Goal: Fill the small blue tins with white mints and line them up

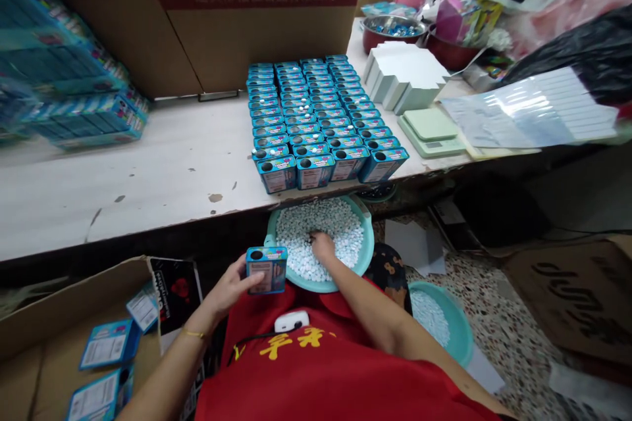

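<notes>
Chipped white tabletop (172, 151) stretches across the space above a speckled stone floor (486, 309); clock directions below are taken from the held box. Beneath the table's near edge, the left hand (239, 281) has its thumb across the front of a small blue printed box (269, 270) and its fingers around the left side, pinching it. That box's printed panel faces the wearer, its top end with a dark oval points to twelve o'clock, and its long axis runs roughly from twelve to six, hardly tilted. At two o'clock, the right hand (323, 248) dips into a heap of small white pellets (345, 230) in a round turquoise plastic basin (316, 286); its fingertips are buried, so I cannot tell whether they pinch anything.

At five o'clock a small white device (291, 321) lies on a red apron with yellow characters (316, 381). Another turquoise basin (461, 329) of white pellets sits between three and four. At eight, an open brown carton (49, 342) contains similar boxes, lying flat. Around one o'clock, four columns of upright blue boxes (333, 123) stand on the tabletop, loose pellets on some tops. Toward two is a pale green scale (429, 131).
</notes>
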Motion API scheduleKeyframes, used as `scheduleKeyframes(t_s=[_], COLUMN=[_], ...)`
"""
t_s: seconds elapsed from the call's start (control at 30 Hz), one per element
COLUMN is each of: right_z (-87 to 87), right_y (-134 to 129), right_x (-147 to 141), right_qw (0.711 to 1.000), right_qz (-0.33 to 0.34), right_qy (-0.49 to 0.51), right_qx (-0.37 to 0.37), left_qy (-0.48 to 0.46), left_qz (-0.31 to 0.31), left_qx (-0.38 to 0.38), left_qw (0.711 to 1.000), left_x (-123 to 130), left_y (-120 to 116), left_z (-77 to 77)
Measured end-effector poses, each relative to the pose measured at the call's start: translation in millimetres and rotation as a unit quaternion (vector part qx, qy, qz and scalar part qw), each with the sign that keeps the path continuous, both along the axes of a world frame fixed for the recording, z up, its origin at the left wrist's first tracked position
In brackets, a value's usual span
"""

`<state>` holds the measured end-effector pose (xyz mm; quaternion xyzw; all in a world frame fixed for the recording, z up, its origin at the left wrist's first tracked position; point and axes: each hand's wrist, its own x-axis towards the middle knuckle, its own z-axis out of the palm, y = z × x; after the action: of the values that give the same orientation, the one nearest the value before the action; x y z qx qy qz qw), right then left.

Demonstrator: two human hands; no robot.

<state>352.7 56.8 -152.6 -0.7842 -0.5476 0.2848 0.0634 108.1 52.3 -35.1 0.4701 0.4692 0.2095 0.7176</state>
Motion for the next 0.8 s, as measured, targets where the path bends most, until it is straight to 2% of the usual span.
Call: scheduleKeyframes(t_s=[0.1,0.17,0.3,0.4,0.5,0.6,0.7,0.8], right_z=[8.9,24.9,76.6,119.8,156.0,182.9,201.6,213.2], right_y=[-3.6,-8.1,-15.9,-17.7,-16.7,-14.9,-13.5,-12.2], right_x=[19.2,39.5,77.7,92.0,91.6,81.1,64.5,45.5], right_qw=[0.999,0.997,0.987,0.983,0.982,0.97,0.951,0.938], right_qz=[0.002,0.013,0.051,0.105,0.165,0.22,0.261,0.286], right_qy=[0.039,0.06,0.094,0.078,0.009,-0.091,-0.165,-0.194], right_qx=[0.023,0.047,0.117,0.131,0.092,0.045,0.022,0.031], left_qy=[0.006,0.019,0.046,0.077,0.1,0.119,0.136,0.147], left_qz=[0.01,0.015,0.01,0.011,0.005,0.0,-0.013,-0.021], left_qx=[0.053,0.095,0.18,0.232,0.276,0.318,0.349,0.366], left_qw=[0.999,0.995,0.983,0.969,0.956,0.941,0.927,0.919], left_x=[15.8,24.3,47.3,70.0,88.7,98.2,100.4,100.6], left_y=[10.7,17.2,25.8,28.6,28.8,26.9,24.7,23.6], left_z=[-14.7,-23.8,-34.6,-38.1,-42.4,-47.7,-52.1,-55.5])
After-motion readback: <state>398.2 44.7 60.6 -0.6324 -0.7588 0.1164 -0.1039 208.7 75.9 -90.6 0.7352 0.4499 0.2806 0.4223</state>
